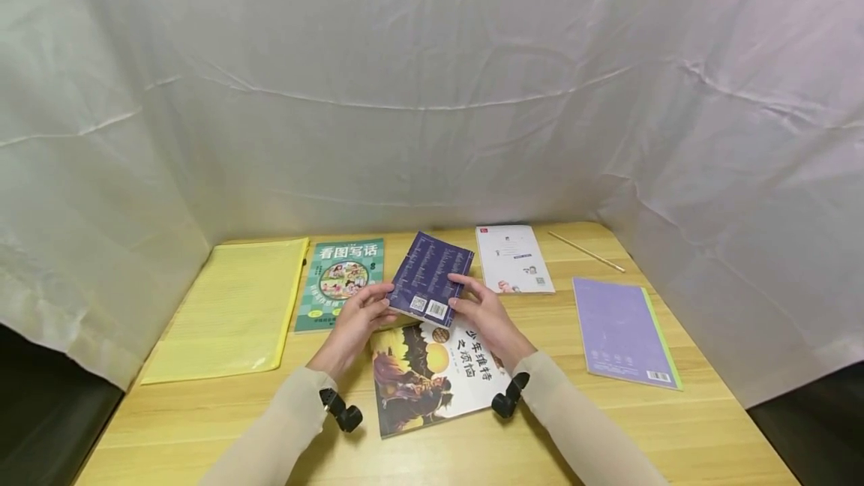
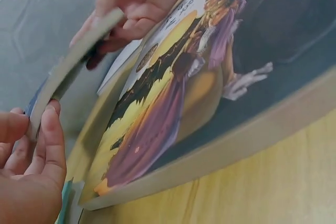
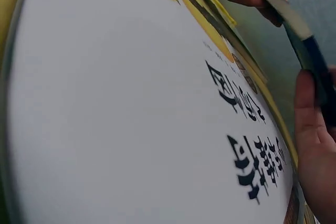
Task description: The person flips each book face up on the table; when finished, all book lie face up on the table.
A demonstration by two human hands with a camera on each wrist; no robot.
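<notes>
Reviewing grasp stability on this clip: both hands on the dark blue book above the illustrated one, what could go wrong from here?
1. The dark blue book is held only at its near edges by the left hand and right hand; the wrist views show it bowing, so it may slip or crease.
2. It hangs over the illustrated book; a drop could knock that book askew.
3. The green book and white booklet lie close on either side and could be nudged.

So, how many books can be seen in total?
5: dark blue book held in both hands, illustrated book beneath it, green book left, white book behind, purple book right. None seems hidden.
</notes>
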